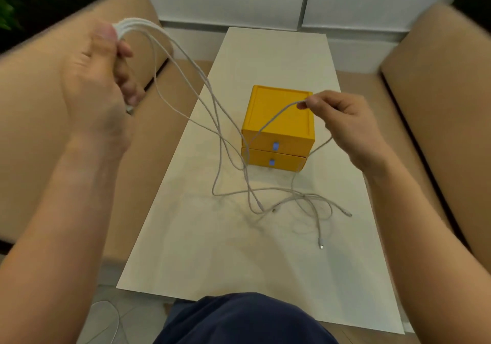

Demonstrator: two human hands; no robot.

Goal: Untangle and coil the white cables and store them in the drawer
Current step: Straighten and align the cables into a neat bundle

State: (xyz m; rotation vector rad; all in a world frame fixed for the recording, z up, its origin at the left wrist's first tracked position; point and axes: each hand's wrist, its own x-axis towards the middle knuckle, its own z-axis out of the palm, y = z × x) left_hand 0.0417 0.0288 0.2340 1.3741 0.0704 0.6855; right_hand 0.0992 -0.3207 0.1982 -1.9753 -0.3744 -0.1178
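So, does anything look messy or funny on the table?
Yes. The thin white cables lie tangled together on the pale rectangular table, in front of the small yellow two-drawer box, whose drawers look shut. One more white cord trails on the floor.

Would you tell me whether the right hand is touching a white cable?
Touching. The head view shows the right hand pinching a white cable between thumb and forefinger, above the table.

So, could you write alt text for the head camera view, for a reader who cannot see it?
The left hand holds a bunch of looped white cables raised, and the right hand pinches one of them. Their loose ends lie tangled on a white table, in front of a yellow box with two drawers.
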